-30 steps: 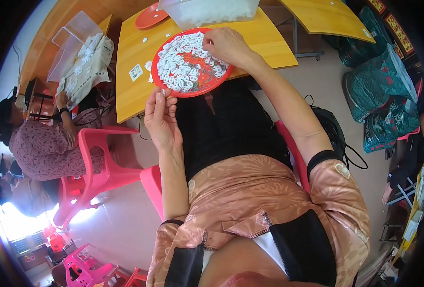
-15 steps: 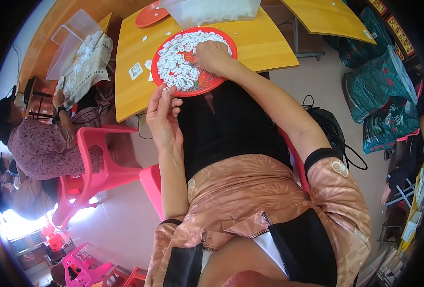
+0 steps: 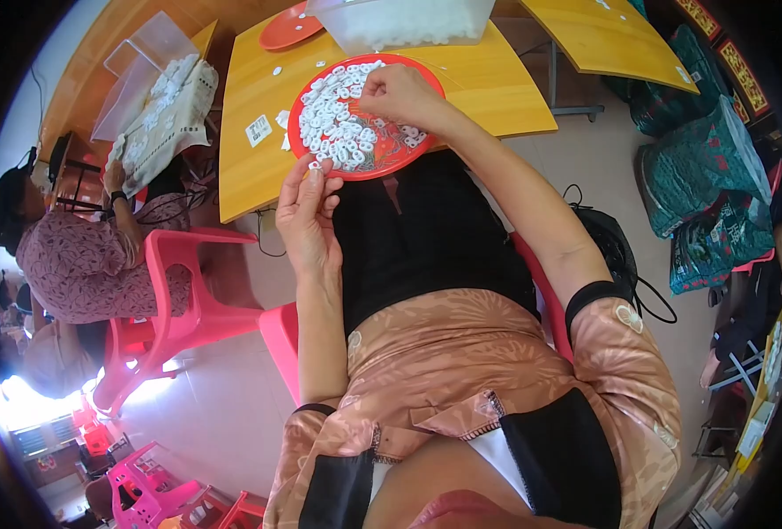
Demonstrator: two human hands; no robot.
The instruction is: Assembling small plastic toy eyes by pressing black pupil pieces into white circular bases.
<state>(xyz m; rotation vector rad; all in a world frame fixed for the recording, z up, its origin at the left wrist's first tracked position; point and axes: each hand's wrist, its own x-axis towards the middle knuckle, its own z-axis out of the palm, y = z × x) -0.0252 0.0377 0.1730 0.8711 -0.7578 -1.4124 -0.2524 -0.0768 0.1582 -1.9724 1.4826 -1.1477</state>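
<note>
A round red plate (image 3: 437, 86) on the yellow table holds many small white oval ring-shaped pieces (image 3: 325, 110) and some thin grey strands (image 3: 387, 146). My left hand (image 3: 310, 216) is at the plate's near left edge, thumb and finger pinching one small white piece (image 3: 315, 166). Over the plate's upper right part is my right hand (image 3: 401, 95), its fingers curled together. What its fingertips hold, if anything, is too small to make out.
A clear plastic bin (image 3: 400, 26) of white pieces and a red dish (image 3: 290, 28) stand farther back. A white label (image 3: 258, 130) lies left of the plate. Another person (image 3: 91, 264) sits at left by a pink chair (image 3: 201, 273). Green bags (image 3: 704, 176) stand at right.
My right hand has risen a little from the pieces and its curled fingers show more. The left hand keeps its pinch. The whole view has shifted slightly.
</note>
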